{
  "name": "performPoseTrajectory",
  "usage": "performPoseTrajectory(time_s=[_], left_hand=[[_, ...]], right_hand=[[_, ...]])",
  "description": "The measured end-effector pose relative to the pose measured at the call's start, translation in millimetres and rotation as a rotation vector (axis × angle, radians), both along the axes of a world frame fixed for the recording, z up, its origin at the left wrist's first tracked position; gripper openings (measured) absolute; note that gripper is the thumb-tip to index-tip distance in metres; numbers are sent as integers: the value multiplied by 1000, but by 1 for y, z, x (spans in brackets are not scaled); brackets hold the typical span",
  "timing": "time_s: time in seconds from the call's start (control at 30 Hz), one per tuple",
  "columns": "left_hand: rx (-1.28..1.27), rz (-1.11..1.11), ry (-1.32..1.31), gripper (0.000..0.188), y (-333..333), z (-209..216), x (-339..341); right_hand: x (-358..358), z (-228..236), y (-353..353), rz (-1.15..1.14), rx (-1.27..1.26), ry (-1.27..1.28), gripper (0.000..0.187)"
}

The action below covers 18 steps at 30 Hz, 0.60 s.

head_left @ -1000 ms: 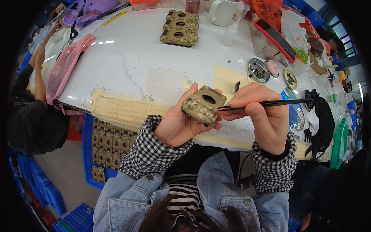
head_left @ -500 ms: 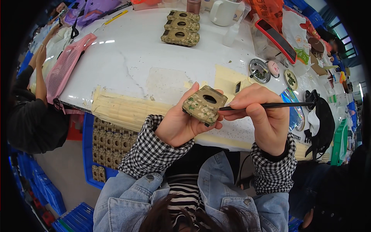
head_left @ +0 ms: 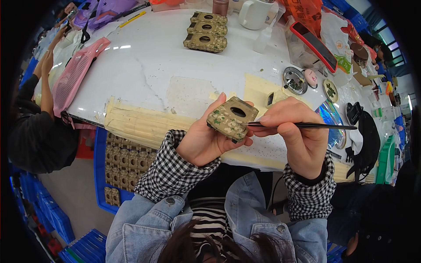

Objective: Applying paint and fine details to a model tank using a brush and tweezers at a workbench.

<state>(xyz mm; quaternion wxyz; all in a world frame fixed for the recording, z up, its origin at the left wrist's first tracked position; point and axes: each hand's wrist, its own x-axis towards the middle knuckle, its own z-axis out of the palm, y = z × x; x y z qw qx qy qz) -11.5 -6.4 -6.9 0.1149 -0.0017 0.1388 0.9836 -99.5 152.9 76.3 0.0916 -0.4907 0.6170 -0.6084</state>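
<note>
My left hand (head_left: 204, 139) is closed around a small camouflage toy tank hull (head_left: 228, 122), its oval hole tilted up toward me. Between the thumb and fingers of my right hand (head_left: 300, 133) is a pair of slim black tweezers (head_left: 324, 126). Their tips touch or nearly touch the right edge of the hull; exact contact is too small to tell. Green and tan patches cover the hull's surface. Further back on the white table stand several similar hulls (head_left: 205, 43) in a stack-like row.
Beige tape (head_left: 140, 125) runs along the table's front edge. A blue tray (head_left: 101, 184) of more hulls lies below left. To the right are a round dish of dark bits (head_left: 295, 81), a red-cased phone (head_left: 313, 46) and a black bag (head_left: 367, 140). Another person (head_left: 44, 127) sits at left.
The rear end of the tweezers has dropped a little, with my right hand turning slightly. My left hand and the hull stay in place.
</note>
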Motion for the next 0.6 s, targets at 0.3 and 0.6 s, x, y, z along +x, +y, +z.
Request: performPoseTrajectory(time_s=[0.3, 0.6], left_hand=[[16, -5, 12, 60, 0, 0, 0], [-13, 8, -27, 60, 0, 1, 0]], right_hand=[[3, -2, 1, -8, -2, -119, 14], [5, -1, 1, -22, 3, -115, 14]])
